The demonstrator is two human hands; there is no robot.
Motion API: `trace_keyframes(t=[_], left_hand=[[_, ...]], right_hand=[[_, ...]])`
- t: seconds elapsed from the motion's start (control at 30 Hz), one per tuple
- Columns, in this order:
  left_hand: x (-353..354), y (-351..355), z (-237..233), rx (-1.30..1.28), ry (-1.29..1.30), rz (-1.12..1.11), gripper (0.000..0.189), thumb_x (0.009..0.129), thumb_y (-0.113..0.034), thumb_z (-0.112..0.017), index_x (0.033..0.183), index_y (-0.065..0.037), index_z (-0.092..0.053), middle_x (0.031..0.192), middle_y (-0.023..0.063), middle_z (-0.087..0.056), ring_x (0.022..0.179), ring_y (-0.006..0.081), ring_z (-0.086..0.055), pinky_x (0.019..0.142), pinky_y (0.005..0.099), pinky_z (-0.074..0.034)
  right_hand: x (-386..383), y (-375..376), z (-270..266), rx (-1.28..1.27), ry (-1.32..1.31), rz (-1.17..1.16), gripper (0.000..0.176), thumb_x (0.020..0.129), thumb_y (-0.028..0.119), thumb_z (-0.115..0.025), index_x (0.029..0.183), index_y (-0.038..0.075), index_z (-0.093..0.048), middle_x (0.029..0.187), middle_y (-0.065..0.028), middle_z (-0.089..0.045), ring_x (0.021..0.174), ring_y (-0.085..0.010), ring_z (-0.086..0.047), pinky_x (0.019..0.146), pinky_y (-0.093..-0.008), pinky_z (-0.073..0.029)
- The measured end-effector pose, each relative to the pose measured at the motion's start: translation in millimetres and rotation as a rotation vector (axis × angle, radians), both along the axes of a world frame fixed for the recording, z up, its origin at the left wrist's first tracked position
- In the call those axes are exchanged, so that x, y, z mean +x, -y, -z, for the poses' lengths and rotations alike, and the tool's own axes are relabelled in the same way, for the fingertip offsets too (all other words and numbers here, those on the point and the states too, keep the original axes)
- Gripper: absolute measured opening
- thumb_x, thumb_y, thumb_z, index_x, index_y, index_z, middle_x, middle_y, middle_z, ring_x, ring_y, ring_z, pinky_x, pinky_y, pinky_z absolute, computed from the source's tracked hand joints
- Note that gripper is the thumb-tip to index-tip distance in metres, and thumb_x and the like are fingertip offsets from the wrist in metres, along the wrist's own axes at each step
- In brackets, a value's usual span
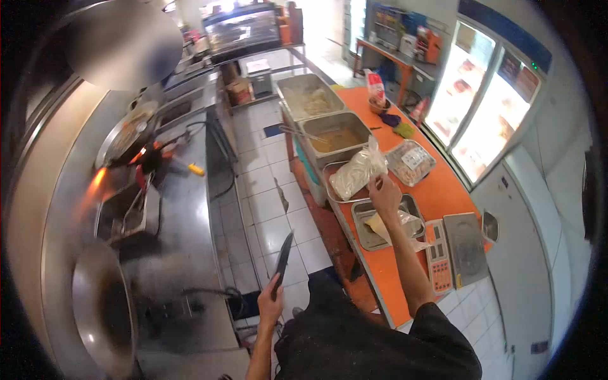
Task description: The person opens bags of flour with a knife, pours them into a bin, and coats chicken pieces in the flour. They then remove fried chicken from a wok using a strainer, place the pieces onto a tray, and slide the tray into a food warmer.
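Observation:
My left hand [270, 308] is closed around the dark handle of a knife [285, 252], its blade pointing up and forward over the floor. Over the orange table, my right hand [386, 197] has its fingers pinched at the near right edge of a clear plastic bag [352, 177] with pale contents. This bag rests on a shallow steel tray [329, 188]. Just below my right wrist lies another steel tray [363, 233], holding a crumpled plastic bag [408, 223] and something yellowish. My right forearm covers part of that tray.
Two deep steel pans [308, 136] stand beyond the bags. A digital scale [438, 256] and a packed bag [411, 162] lie on the orange table [437, 201]. To the left, flames [100, 179] burn around a wok [123, 140] on the steel counter [190, 215].

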State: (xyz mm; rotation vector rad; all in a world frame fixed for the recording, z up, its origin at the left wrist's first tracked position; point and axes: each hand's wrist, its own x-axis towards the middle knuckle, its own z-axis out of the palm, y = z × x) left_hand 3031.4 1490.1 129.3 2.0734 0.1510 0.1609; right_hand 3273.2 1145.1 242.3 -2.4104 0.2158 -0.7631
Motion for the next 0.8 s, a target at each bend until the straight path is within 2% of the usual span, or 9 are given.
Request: trace_keyframes(t=[0.1,0.17,0.23,0.3,0.4,0.57,0.63,0.77,0.8], left_hand=[[123,5,-22,0.099,0.096,0.235,0.039,0.088,-0.013,-0.061,0.127,-0.016,-0.058,0.101,0.0192,-0.065,0.085,0.0328,-0.064,0.075,0.0356,-0.049],[205,27,-35,0.173,0.230,0.370,0.039,0.090,-0.014,-0.061,0.128,-0.016,-0.058,0.083,0.0165,-0.064,0.067,0.0250,-0.060,0.063,0.0354,-0.046],[276,62,-40,0.162,0.165,0.461,0.040,0.089,-0.015,-0.060,0.128,-0.019,-0.057,0.088,0.0168,-0.064,0.079,0.0337,-0.062,0.071,0.0391,-0.049],[339,99,-44,0.232,0.098,0.571,0.040,0.089,-0.016,-0.059,0.129,-0.019,-0.056,0.091,0.0177,-0.064,0.082,0.0345,-0.062,0.073,0.0398,-0.049],[408,150,-36,0.238,0.211,0.687,0.040,0.089,-0.016,-0.057,0.128,-0.018,-0.056,0.095,0.0182,-0.063,0.083,0.0362,-0.062,0.074,0.0410,-0.049],[461,184,-36,0.152,0.172,0.835,0.042,0.088,-0.013,-0.056,0.129,-0.018,-0.055,0.099,0.0182,-0.063,0.087,0.0372,-0.062,0.076,0.0430,-0.050],[473,184,-27,0.148,0.237,0.882,0.042,0.087,-0.012,-0.057,0.129,-0.018,-0.055,0.100,0.0184,-0.063,0.085,0.0372,-0.063,0.073,0.0428,-0.051],[516,221,-31,0.187,0.248,0.941,0.042,0.086,-0.011,-0.057,0.127,-0.020,-0.057,0.095,0.0178,-0.064,0.076,0.0355,-0.063,0.066,0.0423,-0.052],[527,228,-41,0.189,0.254,0.954,0.039,0.087,-0.011,-0.057,0.124,-0.019,-0.059,0.093,0.0177,-0.064,0.075,0.0350,-0.063,0.067,0.0416,-0.051]], right_hand=[[67,17,12,-0.129,0.020,0.134,0.028,0.083,0.029,-0.063,0.096,0.004,-0.062,0.083,-0.0136,-0.064,0.080,-0.0326,-0.062,0.072,-0.0427,-0.048],[113,31,30,-0.203,0.048,0.220,0.032,0.083,0.029,-0.062,0.102,0.004,-0.060,0.089,-0.0145,-0.063,0.084,-0.0328,-0.062,0.075,-0.0427,-0.047],[154,45,58,-0.272,0.078,0.304,0.036,0.083,0.029,-0.062,0.108,0.004,-0.058,0.095,-0.0153,-0.063,0.089,-0.0331,-0.061,0.077,-0.0426,-0.047],[185,58,77,-0.369,0.067,0.371,0.041,0.084,0.028,-0.061,0.115,0.003,-0.055,0.089,-0.0158,-0.064,0.081,-0.0340,-0.063,0.071,-0.0439,-0.049],[206,64,79,-0.184,-0.139,0.367,0.028,0.084,0.025,-0.058,0.105,0.006,-0.057,0.074,-0.0175,-0.063,0.072,-0.0387,-0.062,0.070,-0.0491,-0.049],[211,73,84,-0.195,-0.127,0.337,0.017,0.090,0.018,-0.049,0.098,0.005,-0.056,0.068,-0.0207,-0.060,0.065,-0.0394,-0.061,0.061,-0.0505,-0.047],[213,72,96,-0.158,0.000,0.294,0.013,0.092,0.016,-0.046,0.094,0.005,-0.054,0.068,-0.0204,-0.060,0.061,-0.0402,-0.060,0.056,-0.0483,-0.046],[206,57,94,-0.039,-0.084,0.212,0.009,0.093,0.013,-0.047,0.094,0.005,-0.052,0.068,-0.0178,-0.061,0.060,-0.0379,-0.060,0.053,-0.0456,-0.045],[202,59,93,0.017,-0.133,0.288,0.009,0.093,0.014,-0.048,0.096,0.006,-0.053,0.067,-0.0165,-0.061,0.060,-0.0369,-0.061,0.053,-0.0440,-0.045]])
